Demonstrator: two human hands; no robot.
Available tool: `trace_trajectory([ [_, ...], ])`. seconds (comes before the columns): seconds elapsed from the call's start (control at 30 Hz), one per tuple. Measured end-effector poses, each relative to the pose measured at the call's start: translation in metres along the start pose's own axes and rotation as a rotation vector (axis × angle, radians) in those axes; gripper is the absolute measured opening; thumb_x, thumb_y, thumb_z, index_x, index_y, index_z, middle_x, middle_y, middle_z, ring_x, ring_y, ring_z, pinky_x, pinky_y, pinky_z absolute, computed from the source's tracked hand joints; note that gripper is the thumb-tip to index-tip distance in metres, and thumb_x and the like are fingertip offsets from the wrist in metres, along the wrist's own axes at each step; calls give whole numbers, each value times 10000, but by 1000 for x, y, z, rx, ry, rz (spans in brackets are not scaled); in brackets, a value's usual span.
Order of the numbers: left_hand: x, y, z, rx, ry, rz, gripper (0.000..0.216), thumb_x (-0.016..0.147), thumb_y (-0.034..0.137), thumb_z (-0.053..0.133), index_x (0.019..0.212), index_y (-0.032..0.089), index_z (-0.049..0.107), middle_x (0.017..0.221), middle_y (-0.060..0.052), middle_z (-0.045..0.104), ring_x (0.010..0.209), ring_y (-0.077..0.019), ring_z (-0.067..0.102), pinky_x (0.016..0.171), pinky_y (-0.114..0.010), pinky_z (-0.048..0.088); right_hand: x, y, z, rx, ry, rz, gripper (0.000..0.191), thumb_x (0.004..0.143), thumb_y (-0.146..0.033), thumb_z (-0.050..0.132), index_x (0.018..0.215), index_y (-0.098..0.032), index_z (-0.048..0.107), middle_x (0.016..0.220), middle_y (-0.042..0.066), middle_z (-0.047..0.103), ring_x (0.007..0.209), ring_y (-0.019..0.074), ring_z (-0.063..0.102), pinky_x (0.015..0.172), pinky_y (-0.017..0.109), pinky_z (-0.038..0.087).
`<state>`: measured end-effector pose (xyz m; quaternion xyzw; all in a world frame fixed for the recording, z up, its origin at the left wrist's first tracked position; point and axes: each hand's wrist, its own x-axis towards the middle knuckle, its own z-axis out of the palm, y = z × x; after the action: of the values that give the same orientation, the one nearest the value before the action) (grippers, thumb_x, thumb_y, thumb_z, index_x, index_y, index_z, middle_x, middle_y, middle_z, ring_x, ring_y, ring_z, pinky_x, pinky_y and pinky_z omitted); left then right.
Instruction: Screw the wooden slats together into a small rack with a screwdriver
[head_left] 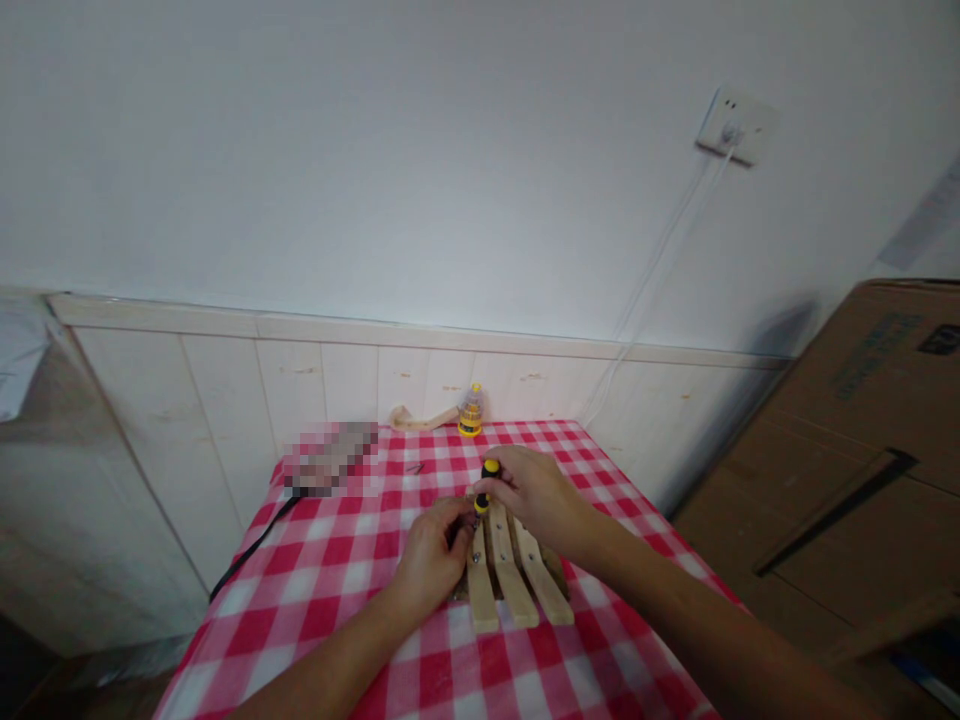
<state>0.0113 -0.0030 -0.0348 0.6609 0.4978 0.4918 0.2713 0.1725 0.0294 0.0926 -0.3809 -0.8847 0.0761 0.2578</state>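
Observation:
My right hand [536, 492] is wrapped round a yellow-and-black screwdriver [491, 468], held upright with its tip downward. Its tip meets the far end of the leftmost of three curved wooden pieces [482, 590]. My left hand [435, 555] is closed, thumb and fingers pinched together close by the screwdriver's tip; what they hold is too small to make out. Dark screw heads show on the wooden pieces, which lie side by side across a brown board [555, 568], mostly covered by them and my hands.
At the back of the checked tablecloth [360, 600] stands a yellow-capped clear case [471, 412] beside another curved wooden piece [424, 420]. Small screws [415, 468] lie left of centre. A blurred-out object [330, 462] with a black strap sits far left. A large cardboard box [840, 480] leans at right.

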Motion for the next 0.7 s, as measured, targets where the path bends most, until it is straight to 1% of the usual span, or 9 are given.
trace_trajectory([
  [0.1, 0, -1, 0, -2, -4, 0, 346, 805, 85, 521, 1056, 207, 726, 1034, -65, 776, 979, -230, 710, 866, -341, 536, 1, -4, 3, 23, 19, 33, 194, 907, -204, 749, 811, -194, 581, 728, -29, 597, 653, 136, 545, 586, 237, 358],
  [0.23, 1, 0, -1, -14, -21, 6, 337, 812, 98, 523, 1053, 213, 728, 1043, -65, 779, 985, -235, 714, 880, -351, 538, 0, -13, 6, 103, 46, 93, 194, 876, -193, 755, 809, -200, 572, 705, -42, 605, 607, 123, 548, 542, 220, 351],
  [0.3, 1, 0, -1, -21, -30, 5, 323, 818, 105, 526, 1044, 214, 729, 1030, -64, 782, 980, -235, 718, 878, -349, 541, 0, -13, 6, 119, 58, 75, 126, 883, -182, 730, 851, -204, 610, 720, -34, 635, 622, 132, 567, 552, 225, 374],
  [0.37, 2, -1, 0, -26, -36, -2, 319, 827, 111, 528, 1055, 211, 727, 1026, -66, 784, 971, -235, 722, 871, -348, 544, -1, -12, 6, 137, 49, 21, 75, 907, -155, 687, 953, -211, 668, 804, -6, 700, 705, 154, 627, 618, 245, 443],
  [0.43, 3, -3, 0, -29, -38, -10, 323, 828, 108, 530, 1068, 202, 725, 1025, -71, 785, 967, -240, 724, 867, -352, 545, -2, -9, 4, 156, 27, -31, 129, 924, -130, 654, 1006, -215, 707, 891, 26, 744, 813, 178, 676, 725, 281, 502],
  [0.5, 3, -4, 1, -32, -39, -16, 329, 824, 101, 531, 1074, 193, 724, 1027, -77, 784, 973, -247, 724, 871, -360, 544, -4, -7, 2, 158, 13, -68, 145, 929, -126, 640, 1015, -202, 728, 941, 56, 758, 882, 201, 693, 799, 319, 528],
  [0.57, 3, -5, 1, -39, -47, -17, 326, 825, 99, 530, 1072, 189, 723, 1040, -81, 782, 988, -251, 722, 879, -362, 543, -7, -6, -2, 144, 14, -105, 217, 913, -92, 611, 1073, -183, 726, 1006, 88, 752, 932, 218, 693, 827, 346, 545],
  [0.63, 4, -5, 1, -48, -54, -15, 311, 832, 102, 528, 1061, 189, 720, 1051, -82, 779, 1002, -249, 721, 885, -357, 543, -11, -4, -5, 124, 6, -145, 342, 872, -35, 574, 1161, -164, 702, 1100, 120, 733, 995, 231, 684, 854, 367, 555],
  [0.7, 4, -6, 1, -55, -59, -15, 305, 831, 97, 525, 1046, 195, 719, 1047, -75, 779, 999, -242, 722, 881, -343, 543, -13, -3, -7, 107, -18, -148, 409, 848, -6, 546, 1203, -157, 685, 1127, 130, 724, 1017, 235, 679, 873, 377, 559],
])
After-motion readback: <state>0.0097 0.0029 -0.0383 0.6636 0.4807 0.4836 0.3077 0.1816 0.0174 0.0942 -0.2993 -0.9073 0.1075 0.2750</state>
